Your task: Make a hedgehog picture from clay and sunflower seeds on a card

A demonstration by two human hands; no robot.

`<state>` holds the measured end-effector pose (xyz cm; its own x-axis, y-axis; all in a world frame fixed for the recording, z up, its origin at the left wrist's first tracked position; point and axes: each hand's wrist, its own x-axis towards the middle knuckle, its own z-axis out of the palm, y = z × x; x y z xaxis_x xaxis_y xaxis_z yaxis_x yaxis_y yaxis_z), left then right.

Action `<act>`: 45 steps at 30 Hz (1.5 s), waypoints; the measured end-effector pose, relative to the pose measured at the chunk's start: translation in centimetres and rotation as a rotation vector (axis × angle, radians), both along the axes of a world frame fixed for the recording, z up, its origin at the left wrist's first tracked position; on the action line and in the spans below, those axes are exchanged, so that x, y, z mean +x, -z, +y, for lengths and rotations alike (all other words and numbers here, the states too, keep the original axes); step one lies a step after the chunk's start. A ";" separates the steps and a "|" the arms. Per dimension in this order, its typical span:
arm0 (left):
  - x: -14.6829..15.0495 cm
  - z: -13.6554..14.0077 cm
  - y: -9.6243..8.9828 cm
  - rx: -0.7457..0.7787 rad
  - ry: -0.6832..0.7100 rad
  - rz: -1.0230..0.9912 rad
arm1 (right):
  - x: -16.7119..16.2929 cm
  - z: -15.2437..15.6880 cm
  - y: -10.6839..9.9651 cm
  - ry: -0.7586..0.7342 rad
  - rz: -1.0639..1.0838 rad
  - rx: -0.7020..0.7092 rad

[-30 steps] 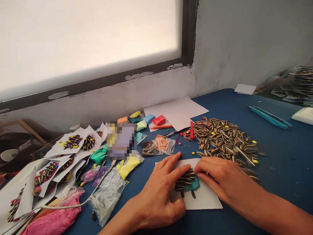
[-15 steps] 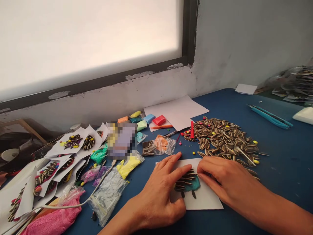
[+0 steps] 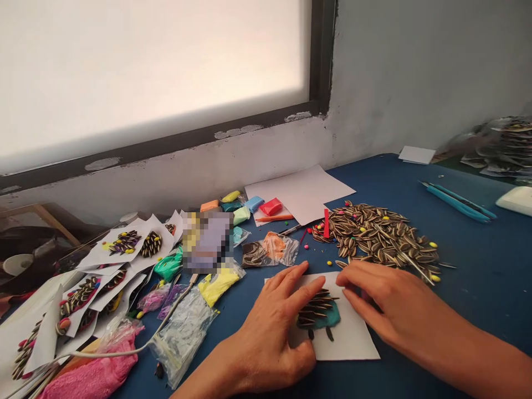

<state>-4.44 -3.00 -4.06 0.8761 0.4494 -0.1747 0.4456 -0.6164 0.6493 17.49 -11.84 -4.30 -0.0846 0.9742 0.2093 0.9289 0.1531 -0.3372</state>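
A white card [image 3: 353, 343] lies on the blue table, bearing a flattened teal clay shape [image 3: 331, 317] with rows of striped sunflower seeds [image 3: 318, 303] stuck in it. Two small dark pieces sit below the clay. My left hand [image 3: 276, 327] rests on the card's left side, fingers stretched out and apart, index finger beside the seeds and partly covering them. Just right of the seeds, my right hand [image 3: 380, 302] is curled with thumb and fingers together over the card. Whatever its fingertips hold, if anything, is hidden from view.
A pile of loose sunflower seeds [image 3: 378, 235] with small coloured balls lies behind my right hand. Blue-handled tweezers [image 3: 459, 202] are farther right. Bagged clay [image 3: 220, 282], a white cable [image 3: 174, 307] and finished seed cards [image 3: 114, 241] crowd the left.
My right hand has lifted slightly off the seeds and shifted a little to the right, uncovering more seed tips. My left hand stays in place on the card.
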 end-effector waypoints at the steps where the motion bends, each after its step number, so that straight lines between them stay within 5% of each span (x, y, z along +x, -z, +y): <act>1: 0.0 0.0 0.1 -0.004 -0.001 -0.008 | 0.5 0.1 -0.1 0.026 0.000 0.012; 9: -0.8 -0.1 1.1 -0.014 -0.011 -0.077 | 4.7 1.0 -0.4 0.255 -0.074 -0.027; 21: -1.7 -0.3 2.6 0.178 0.031 -0.207 | 3.4 1.9 0.7 0.037 -0.053 -0.030; 38: -2.0 -0.4 3.0 0.181 -0.017 -0.156 | 4.6 1.5 -0.4 0.184 -0.076 0.102; 45: -2.2 -0.5 3.0 0.228 0.007 -0.175 | 2.6 0.9 -0.7 0.040 -0.051 -0.123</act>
<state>-6.60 -3.52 -7.03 0.8870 0.4539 0.0848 0.3343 -0.7580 0.5601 20.09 -10.90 -3.56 -0.0529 0.9950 0.0846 0.9498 0.0763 -0.3035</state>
